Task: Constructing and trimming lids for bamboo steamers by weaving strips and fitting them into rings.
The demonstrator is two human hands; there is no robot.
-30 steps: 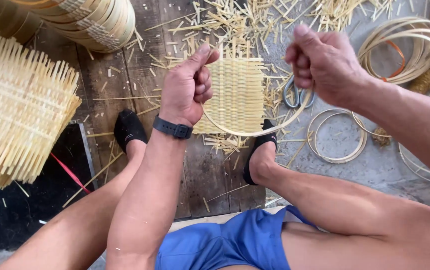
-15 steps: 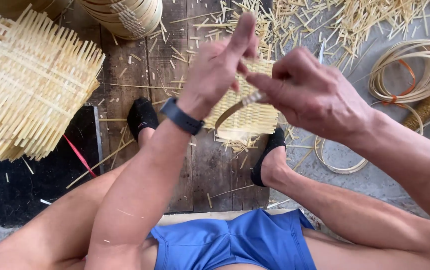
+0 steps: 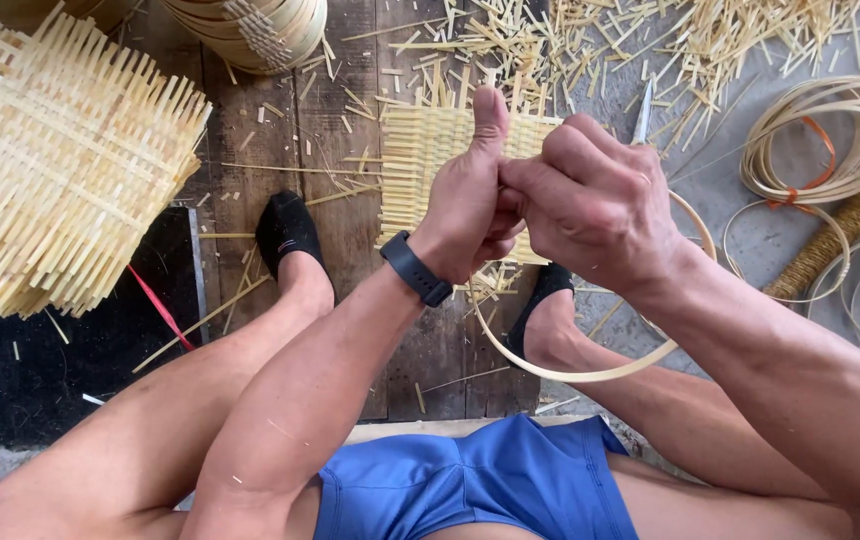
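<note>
Bamboo strip hoop (image 3: 590, 375) curves beneath both hands, looping from below the left wrist round past the right forearm; its upper ends disappear into the grip. Left hand (image 3: 470, 215) is clenched with thumb raised, wearing a dark wristband (image 3: 415, 268). Right hand (image 3: 595, 205) is closed against it, fingers curled, apparently pinching the strip ends between the 2 hands, though the contact point is hidden. Directly beyond the hands lies a flat woven bamboo mat (image 3: 425, 160) on wooden planks (image 3: 340, 230). Far left of the left hand sits a woven bamboo basket frame (image 3: 55, 170). Coiled bamboo strips (image 3: 820, 130) lie right of the right hand.
</note>
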